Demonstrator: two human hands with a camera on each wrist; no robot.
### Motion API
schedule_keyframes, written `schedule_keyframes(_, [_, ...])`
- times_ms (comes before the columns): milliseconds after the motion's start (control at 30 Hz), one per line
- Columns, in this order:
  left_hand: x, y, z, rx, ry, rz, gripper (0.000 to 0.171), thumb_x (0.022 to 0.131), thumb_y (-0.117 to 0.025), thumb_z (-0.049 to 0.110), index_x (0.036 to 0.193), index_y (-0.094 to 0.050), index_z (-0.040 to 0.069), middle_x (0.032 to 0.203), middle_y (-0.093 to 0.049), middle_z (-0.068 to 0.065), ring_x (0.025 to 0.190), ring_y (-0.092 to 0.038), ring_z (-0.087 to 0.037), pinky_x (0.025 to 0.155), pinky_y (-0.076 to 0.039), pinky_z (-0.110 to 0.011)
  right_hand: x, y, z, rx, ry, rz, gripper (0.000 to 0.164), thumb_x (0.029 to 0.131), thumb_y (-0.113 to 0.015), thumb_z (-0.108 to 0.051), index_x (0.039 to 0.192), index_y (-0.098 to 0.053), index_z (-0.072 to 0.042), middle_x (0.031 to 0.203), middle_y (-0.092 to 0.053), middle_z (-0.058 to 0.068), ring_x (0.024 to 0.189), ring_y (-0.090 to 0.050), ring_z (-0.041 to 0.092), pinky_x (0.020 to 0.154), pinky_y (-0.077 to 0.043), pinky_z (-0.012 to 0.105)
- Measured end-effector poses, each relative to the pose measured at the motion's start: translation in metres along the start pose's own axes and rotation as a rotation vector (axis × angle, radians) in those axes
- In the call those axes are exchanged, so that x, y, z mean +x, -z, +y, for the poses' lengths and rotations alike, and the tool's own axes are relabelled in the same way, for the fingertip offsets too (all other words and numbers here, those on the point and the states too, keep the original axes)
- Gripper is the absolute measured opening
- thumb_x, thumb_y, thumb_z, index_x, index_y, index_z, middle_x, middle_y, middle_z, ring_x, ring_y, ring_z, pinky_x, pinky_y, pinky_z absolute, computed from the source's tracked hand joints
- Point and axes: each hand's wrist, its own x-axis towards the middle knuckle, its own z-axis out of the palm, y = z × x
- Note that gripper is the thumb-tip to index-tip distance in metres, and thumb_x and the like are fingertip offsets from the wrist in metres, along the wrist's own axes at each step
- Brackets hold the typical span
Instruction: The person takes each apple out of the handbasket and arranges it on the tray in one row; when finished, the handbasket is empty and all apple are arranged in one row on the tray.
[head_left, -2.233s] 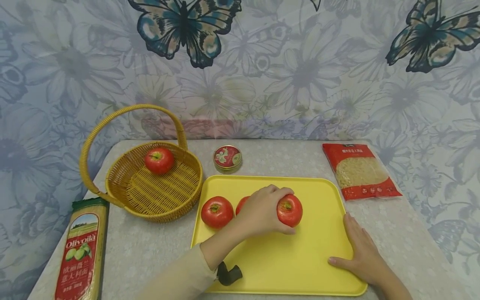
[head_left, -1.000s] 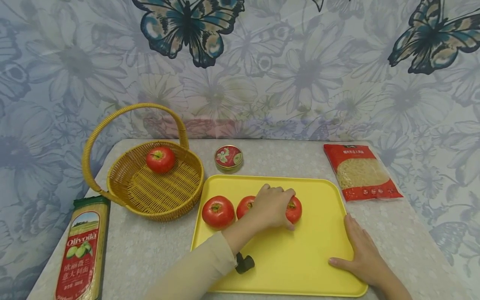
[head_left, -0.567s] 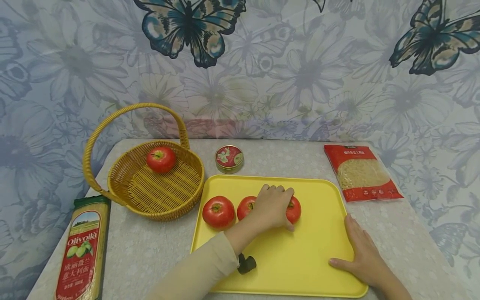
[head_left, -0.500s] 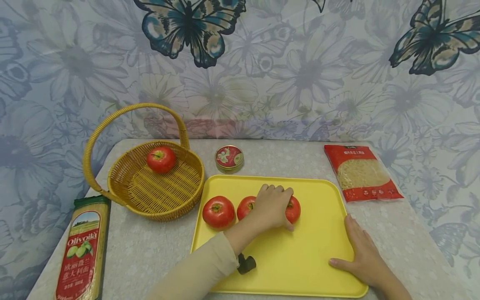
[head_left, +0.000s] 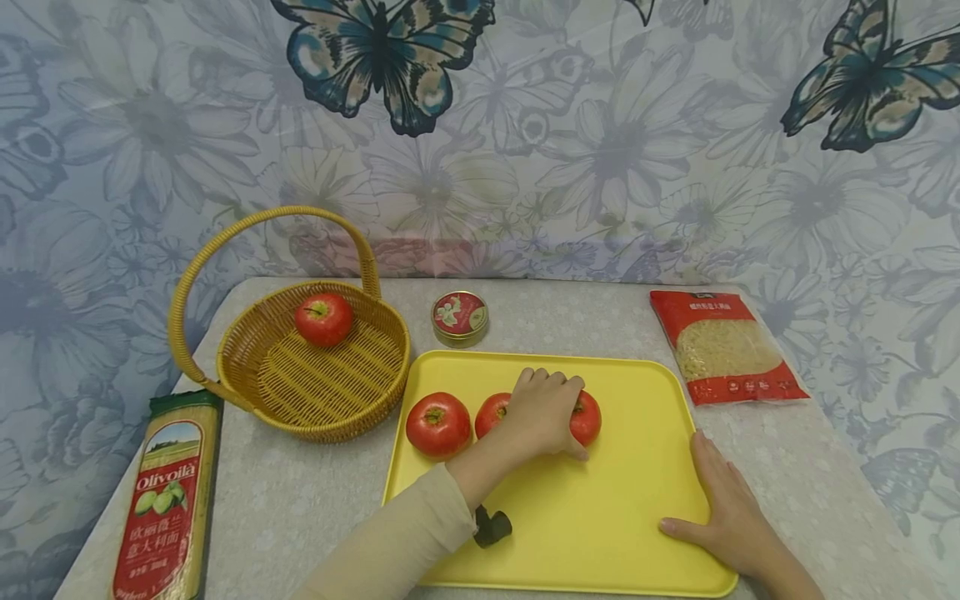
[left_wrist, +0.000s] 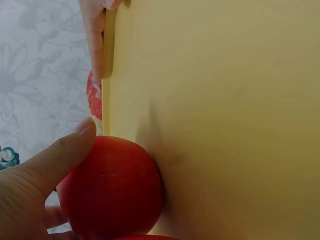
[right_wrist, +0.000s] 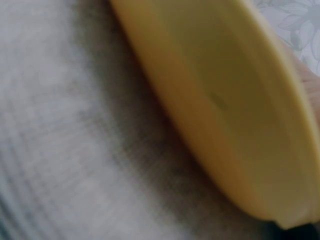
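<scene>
You are facing a pale floral backdrop [head_left: 615,158] with teal-winged butterflies [head_left: 379,58]. Below, a whitish-grey tablecloth [head_left: 566,321] is spreading.

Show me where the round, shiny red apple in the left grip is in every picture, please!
Head: the round, shiny red apple is a bit right of centre, below the middle, partly hidden by the bare left grip.
Left wrist: it looks big, down in the lower left.
Right wrist: it isn't in this picture.
Shared landmark: the yellow, rectangular, plastic-looking tray, visible in all three.
</scene>
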Motion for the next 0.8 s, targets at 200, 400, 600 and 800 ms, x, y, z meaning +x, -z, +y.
schedule_keyframes(200, [0.001, 0.0, -0.001, -0.042, -0.02, -0.006, 0.101, 0.063, -0.085, 0.063, 0.147, -0.045, 0.023, 0.142, -0.055, 0.002, 0.135, -0.045, -0.021, 0.114, -0.031, -0.039, 0.0, 0.0, 0.0, -0.002, 0.01, 0.008, 0.123, 0.08, -0.078, -0.051, 0.159, 0.006, -0.008, 0.166, -0.001, 0.023, 0.154, -0.001, 0.041, 0.121, 0.02, 0.037])
schedule_keyframes(400, [-0.009, 0.015, -0.001, -0.131, -0.065, 0.039, 0.104, 0.063, -0.085, 0.065, 0.149, -0.042, 0.025, 0.151, -0.046, 0.003, 0.147, -0.032, -0.023, 0.122, -0.023, -0.044, -0.002, 0.0, -0.001, 0.002, 0.026, 0.024, 0.122, 0.08, -0.078, -0.049, 0.159, 0.006, -0.009, 0.166, -0.002, 0.023, 0.154, 0.0, 0.038, 0.121, 0.02, 0.033])
schedule_keyframes(600, [-0.037, 0.051, -0.008, -0.273, -0.127, 0.124, 0.1, 0.065, -0.084, 0.064, 0.148, -0.042, 0.028, 0.151, -0.046, 0.006, 0.148, -0.031, -0.022, 0.123, -0.018, -0.047, -0.002, -0.002, 0.0, 0.008, 0.031, 0.032, 0.122, 0.08, -0.079, -0.048, 0.159, 0.005, -0.009, 0.166, -0.002, 0.022, 0.154, 0.0, 0.038, 0.122, 0.019, 0.036])
schedule_keyframes(800, [-0.068, 0.077, -0.035, -0.397, -0.133, 0.194, 0.092, 0.07, -0.082, 0.061, 0.148, -0.043, 0.032, 0.155, -0.041, 0.008, 0.149, -0.028, -0.019, 0.122, -0.016, -0.053, -0.002, -0.002, 0.002, -0.004, 0.031, 0.027, 0.122, 0.08, -0.079, -0.049, 0.159, 0.005, -0.009, 0.166, -0.002, 0.022, 0.155, 0.0, 0.037, 0.12, 0.02, 0.029])
